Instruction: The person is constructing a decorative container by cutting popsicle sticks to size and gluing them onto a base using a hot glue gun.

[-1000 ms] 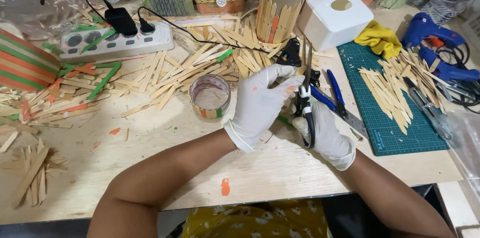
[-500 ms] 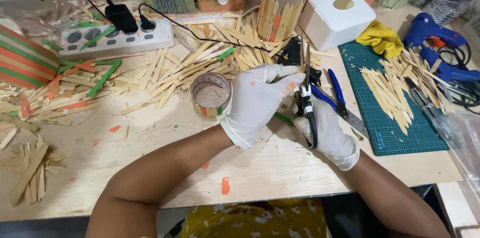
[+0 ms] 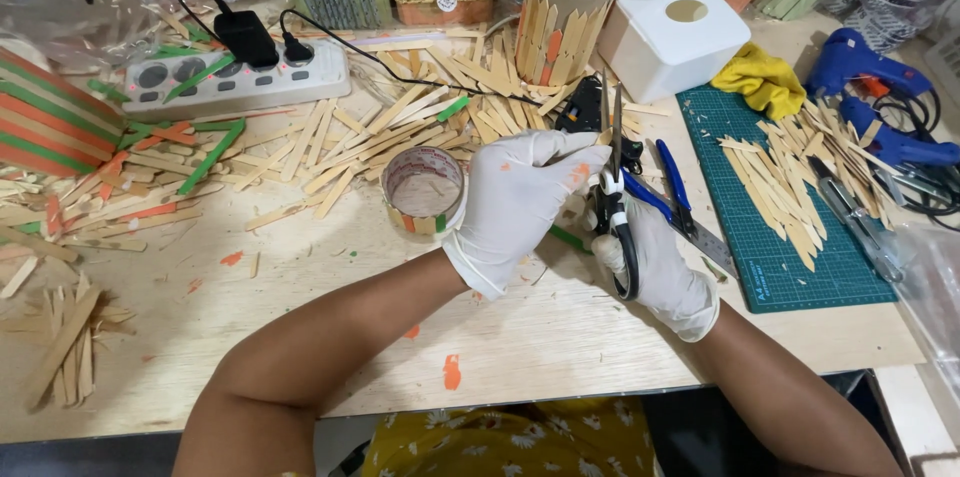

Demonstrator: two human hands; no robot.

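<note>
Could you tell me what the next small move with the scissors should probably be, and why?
Probably close the scissors: the right hand holds their handles, blades pointing up, and the left hand pinches a wooden stick at the blades, seemingly ready for trimming.

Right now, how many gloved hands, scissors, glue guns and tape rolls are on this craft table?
Gloved hands: 2, left hand and right hand
Scissors: 1
Blue glue guns: 2
Tape roll: 1
Total: 6

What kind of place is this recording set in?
Probably a handicraft workbench: loose craft sticks litter the wooden table, with a green cutting mat and blue glue guns alongside.
</note>
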